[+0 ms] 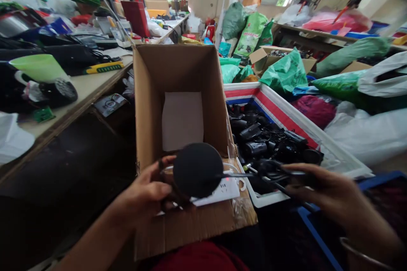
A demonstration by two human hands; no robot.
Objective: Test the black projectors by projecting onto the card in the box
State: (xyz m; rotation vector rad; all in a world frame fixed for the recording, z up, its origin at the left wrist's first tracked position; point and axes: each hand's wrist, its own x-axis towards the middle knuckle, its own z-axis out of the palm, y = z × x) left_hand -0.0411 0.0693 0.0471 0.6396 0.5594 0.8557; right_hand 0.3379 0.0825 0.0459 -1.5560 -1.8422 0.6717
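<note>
My left hand (149, 190) is closed round the edge of a black round device (199, 170) with a flat face, held over the front of an open cardboard box. Behind it, partly covered, a white power strip (219, 192) with a small red light lies on the box's front flap (197, 224). A dark cord runs from the device toward my right hand (330, 190). That hand is closed on a bundled black cable (273, 169), slightly blurred. What the fingers press on at the cord's end cannot be made out.
The tall cardboard box (144, 106) has a pale sheet (182, 120) at its bottom. On the right, a white-rimmed crate (343, 159) holds several black devices (257, 135). A cluttered workbench (95, 89) stands left; bags (286, 72) are piled right. A blue crate edge (321, 237) shows lower right.
</note>
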